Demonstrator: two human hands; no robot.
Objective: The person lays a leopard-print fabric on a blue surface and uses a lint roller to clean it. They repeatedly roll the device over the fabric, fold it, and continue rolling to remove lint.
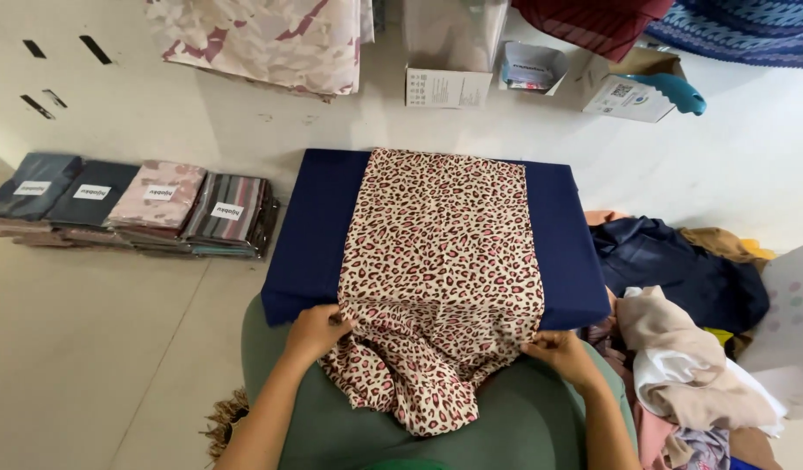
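Nearest in, a green-clad lap (523, 426) takes up the bottom of the view, and the loose near end of a leopard-print cloth (440, 261) is bunched over it; the left hand (317, 333) is closed on the cloth's near left edge, fabric pinched under the fingers; the right hand (560, 351) is curled over the near right edge, though how tightly that grip is shut can't really be told from here; both edges look to be held apart so the cloth stays spread flat, probably why the far part lies so smooth. That far part is laid down the middle of a navy blue board (314, 235), touching it all along, with bare navy showing on both sides, so it seems to be used as a flat base for the cloth. To the right, a heap of mixed clothes (688, 348) is piled on the floor (97, 348) just beside the board; to the left, a row of packed folded cloths (131, 204) is stacked neatly, well apart. Farther off, small cardboard boxes (449, 87) and more draped fabric (271, 39) are seen.
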